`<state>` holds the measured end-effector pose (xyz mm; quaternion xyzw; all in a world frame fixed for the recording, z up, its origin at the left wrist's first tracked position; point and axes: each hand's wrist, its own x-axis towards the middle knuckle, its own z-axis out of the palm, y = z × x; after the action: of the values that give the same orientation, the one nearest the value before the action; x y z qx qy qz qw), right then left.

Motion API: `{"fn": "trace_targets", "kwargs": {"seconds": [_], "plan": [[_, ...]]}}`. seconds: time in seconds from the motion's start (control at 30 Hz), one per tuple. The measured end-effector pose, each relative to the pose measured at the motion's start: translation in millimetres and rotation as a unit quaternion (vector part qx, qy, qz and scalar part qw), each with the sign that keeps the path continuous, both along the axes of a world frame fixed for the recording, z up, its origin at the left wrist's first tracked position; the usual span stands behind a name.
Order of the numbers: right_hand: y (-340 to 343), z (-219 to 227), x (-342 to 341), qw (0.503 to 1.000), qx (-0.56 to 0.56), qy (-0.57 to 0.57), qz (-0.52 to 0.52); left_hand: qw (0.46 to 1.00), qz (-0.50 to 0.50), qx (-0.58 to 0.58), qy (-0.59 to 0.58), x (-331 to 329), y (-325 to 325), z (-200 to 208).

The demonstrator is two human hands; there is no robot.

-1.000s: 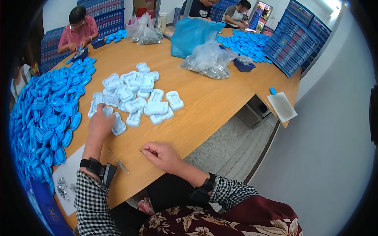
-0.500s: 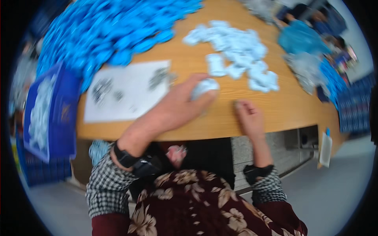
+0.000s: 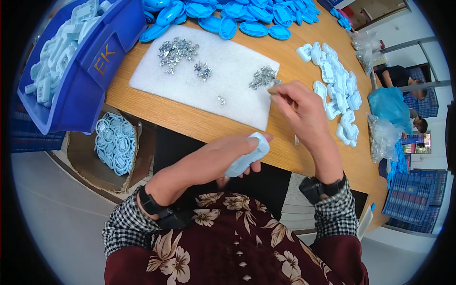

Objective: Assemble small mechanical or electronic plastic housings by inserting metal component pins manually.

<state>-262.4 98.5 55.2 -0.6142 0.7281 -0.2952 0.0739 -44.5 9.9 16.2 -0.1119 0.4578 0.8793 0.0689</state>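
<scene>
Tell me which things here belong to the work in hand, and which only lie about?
In use: left hand holding a pale plastic case; right hand at the metal clips on the white pad.

Lying about: blue bin, blue shells, cardboard box, plastic bags.

One white foam mat (image 3: pixel 209 80), one blue bin (image 3: pixel 90 80), one cardboard box (image 3: pixel 83 159), two hands

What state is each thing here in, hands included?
Left hand: closed around a pale blue plastic shell.
Right hand: fingertips pinched at the small metal clips.
White foam pad: flat on the wooden table, clips scattered over it.
Dark blue plastic bin: filled with pale shells.
</scene>
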Motion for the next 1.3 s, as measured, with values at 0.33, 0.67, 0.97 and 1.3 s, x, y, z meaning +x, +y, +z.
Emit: {"fn": "trace_targets", "kwargs": {"seconds": [0.33, 0.67, 0.97, 1.3], "plan": [[-59, -17, 1, 0.981, 0.07, 0.17, 0.063, 0.997, 0.068, -0.017, 0.039, 33, -24, -18], [-33, 10, 37, 0.998, 0.046, -0.01, 0.033, 0.957, 0.288, 0.002, 0.038, 8, -32, -5], [-17, 17, 53, 0.997, 0.029, -0.071, 0.029, 0.954, 0.294, 0.001, 0.061, -4, -30, -6], [1, 2, 54, 0.904, 0.046, -0.422, -0.053, 0.949, 0.264, 0.159, 0.06, -2, -18, -8]]}}
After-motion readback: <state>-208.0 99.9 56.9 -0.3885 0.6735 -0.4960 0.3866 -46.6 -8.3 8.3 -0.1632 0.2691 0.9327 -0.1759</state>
